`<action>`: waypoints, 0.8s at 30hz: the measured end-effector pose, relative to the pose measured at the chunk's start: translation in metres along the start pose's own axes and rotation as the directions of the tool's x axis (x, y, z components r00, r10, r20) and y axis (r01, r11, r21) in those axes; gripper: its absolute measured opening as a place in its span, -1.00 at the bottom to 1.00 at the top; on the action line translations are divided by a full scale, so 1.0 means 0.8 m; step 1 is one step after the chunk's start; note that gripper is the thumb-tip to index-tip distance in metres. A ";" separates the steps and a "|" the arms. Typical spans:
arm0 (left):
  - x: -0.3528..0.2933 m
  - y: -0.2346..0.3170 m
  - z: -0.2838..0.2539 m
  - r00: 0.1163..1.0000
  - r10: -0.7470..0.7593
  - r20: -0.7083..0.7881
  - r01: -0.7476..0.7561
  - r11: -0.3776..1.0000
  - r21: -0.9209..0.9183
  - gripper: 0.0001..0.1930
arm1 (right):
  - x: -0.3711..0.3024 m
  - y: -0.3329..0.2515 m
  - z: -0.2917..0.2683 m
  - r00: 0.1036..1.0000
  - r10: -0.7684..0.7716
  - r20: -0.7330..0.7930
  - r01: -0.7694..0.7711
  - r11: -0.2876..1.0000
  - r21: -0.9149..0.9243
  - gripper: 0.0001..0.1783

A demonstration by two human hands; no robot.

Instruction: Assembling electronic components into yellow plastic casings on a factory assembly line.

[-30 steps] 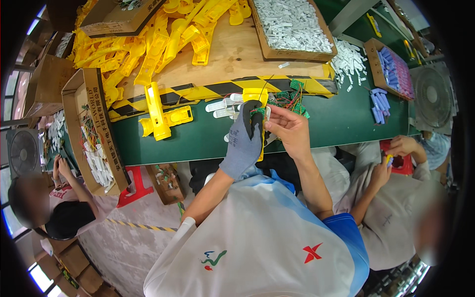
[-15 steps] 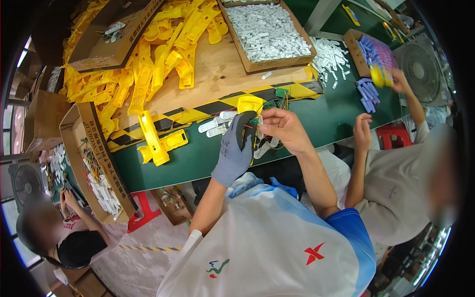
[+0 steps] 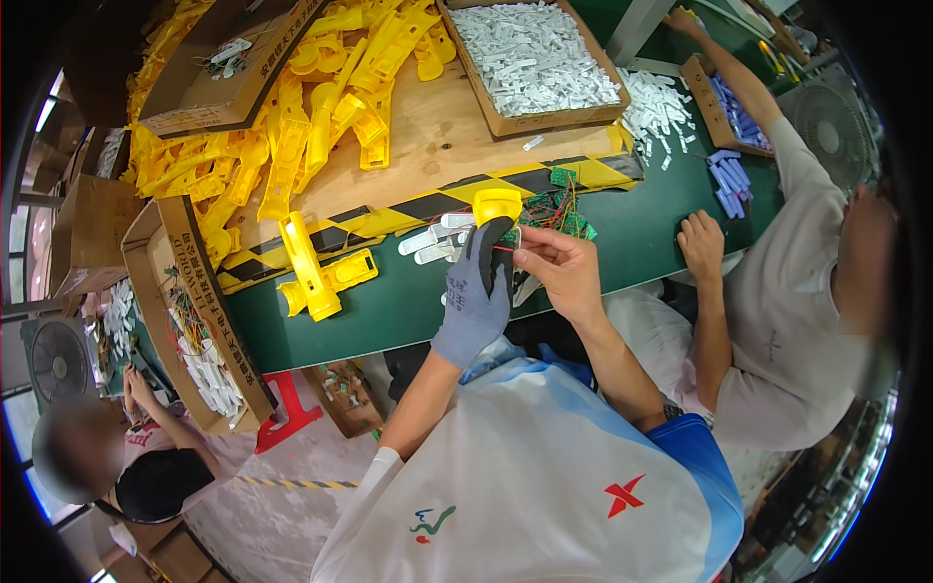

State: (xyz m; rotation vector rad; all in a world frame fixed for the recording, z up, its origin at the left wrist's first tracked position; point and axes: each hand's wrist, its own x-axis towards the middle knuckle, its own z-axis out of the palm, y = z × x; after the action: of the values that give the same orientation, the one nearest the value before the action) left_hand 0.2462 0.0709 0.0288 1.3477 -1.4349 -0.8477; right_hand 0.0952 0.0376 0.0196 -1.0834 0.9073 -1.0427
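Observation:
My left hand [image 3: 478, 291], in a grey glove with dark fingertips, is closed around a yellow plastic housing [image 3: 497, 204] above the table's near edge. My bare right hand [image 3: 567, 275] is closed in a pinch against it, at a thin red wire [image 3: 502, 249]; the fingertips partly hide what they grip. Left of the glove lie several white plastic strips [image 3: 432, 243]. Just beyond my right fingers is a tangle of green circuit boards with wires [image 3: 564, 209]. Two yellow housings [image 3: 313, 277] lie crosswise farther left.
Yellow housings are heaped at the back left beside a cardboard box [image 3: 214, 97]. A carton of white pieces [image 3: 535, 58] stands at the back. Left is a box of wired parts [image 3: 199, 321]. A co-worker [image 3: 777, 321] sits at right, near purple cylinders [image 3: 729, 180].
My hands stay together at the yellow housing, the right fingers pinching nearer the red wire. The co-worker's yellow object has left the purple cylinders, and that arm now stretches to the far side.

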 end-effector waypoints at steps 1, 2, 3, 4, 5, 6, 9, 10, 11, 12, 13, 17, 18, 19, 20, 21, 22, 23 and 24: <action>-0.001 -0.002 0.001 0.999 -0.053 0.005 0.053 0.996 -0.066 -0.60 | -0.001 0.001 0.002 0.998 -0.067 0.000 0.067 0.997 -0.033 -0.63; -0.002 -0.004 0.002 0.999 -0.054 0.008 0.054 0.996 -0.066 -0.60 | -0.001 0.000 0.002 0.998 -0.066 -0.003 0.066 0.997 -0.032 -0.63; -0.002 -0.005 0.002 0.998 -0.070 -0.003 0.070 0.995 -0.075 -0.62 | -0.001 -0.002 0.003 0.998 -0.060 0.021 0.061 0.996 -0.071 -0.63; -0.003 -0.005 0.003 0.996 -0.088 -0.013 0.086 0.993 -0.084 -0.63 | -0.001 -0.005 0.003 0.998 -0.052 0.046 0.057 0.992 -0.110 -0.63; -0.004 -0.003 0.003 0.996 -0.090 -0.011 0.089 0.992 -0.084 -0.63 | -0.002 -0.008 0.003 0.998 -0.049 0.044 0.054 0.993 -0.109 -0.63; -0.004 -0.001 0.003 0.995 -0.095 -0.032 0.092 0.992 -0.082 -0.64 | -0.003 -0.012 0.003 0.998 -0.015 0.060 0.021 0.995 -0.100 -0.60; -0.002 0.008 0.003 0.994 -0.086 -0.072 0.079 0.993 -0.085 -0.66 | -0.003 -0.015 -0.003 0.991 0.025 0.132 -0.022 0.999 -0.025 -0.56; -0.002 0.010 0.004 0.993 -0.074 -0.087 0.066 0.994 -0.091 -0.66 | -0.003 -0.016 -0.005 0.982 0.031 0.184 -0.039 0.998 0.040 -0.54; -0.003 0.011 0.005 0.993 -0.075 -0.090 0.067 0.994 -0.091 -0.66 | -0.004 -0.011 -0.003 0.982 0.032 0.187 -0.040 0.998 0.040 -0.54; -0.004 0.012 0.006 0.991 -0.096 -0.096 0.085 0.990 -0.114 -0.67 | -0.006 0.000 0.000 0.990 -0.015 0.142 0.007 0.999 0.054 -0.52; -0.004 0.013 0.007 0.988 -0.115 -0.102 0.101 0.985 -0.137 -0.67 | -0.007 0.003 0.005 0.993 -0.063 0.097 0.056 0.996 0.066 -0.51; -0.004 0.008 0.010 0.982 -0.162 -0.097 0.144 0.976 -0.166 -0.69 | -0.009 0.006 0.009 0.997 -0.060 0.043 0.059 0.998 0.012 -0.50; -0.006 0.008 0.010 0.979 -0.180 -0.094 0.162 0.972 -0.172 -0.70 | -0.006 0.007 0.002 0.996 -0.021 0.090 0.017 0.999 0.046 -0.51; -0.007 0.008 0.011 0.976 -0.197 -0.088 0.179 0.967 -0.180 -0.71 | -0.004 0.008 -0.003 0.991 0.015 0.134 -0.026 0.997 0.077 -0.51; -0.007 0.007 0.012 0.977 -0.197 -0.083 0.179 0.967 -0.180 -0.71 | -0.004 0.010 -0.004 0.991 0.014 0.130 -0.025 0.997 0.077 -0.51; -0.008 0.005 0.014 0.972 -0.222 -0.080 0.204 0.961 -0.188 -0.72 | -0.005 0.011 -0.004 0.992 0.023 0.124 -0.033 0.997 0.075 -0.51; -0.008 0.003 0.016 0.966 -0.246 -0.082 0.227 0.954 -0.196 -0.72 | -0.004 0.012 -0.006 0.992 0.031 0.123 -0.040 0.997 0.072 -0.52; -0.008 0.001 0.019 0.966 -0.245 -0.081 0.225 0.954 -0.197 -0.72 | -0.005 0.014 -0.006 0.992 0.030 0.122 -0.039 0.997 0.071 -0.52; -0.007 -0.001 0.021 0.969 -0.235 -0.081 0.219 0.961 -0.171 -0.73 | -0.007 0.017 -0.004 0.995 0.014 0.098 -0.021 0.997 0.073 -0.52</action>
State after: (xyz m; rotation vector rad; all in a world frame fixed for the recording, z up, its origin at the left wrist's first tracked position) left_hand 0.2306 0.0745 0.0217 1.4276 -1.1224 -1.0074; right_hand 0.0935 0.0443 0.0060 -1.0535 0.7926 -0.9925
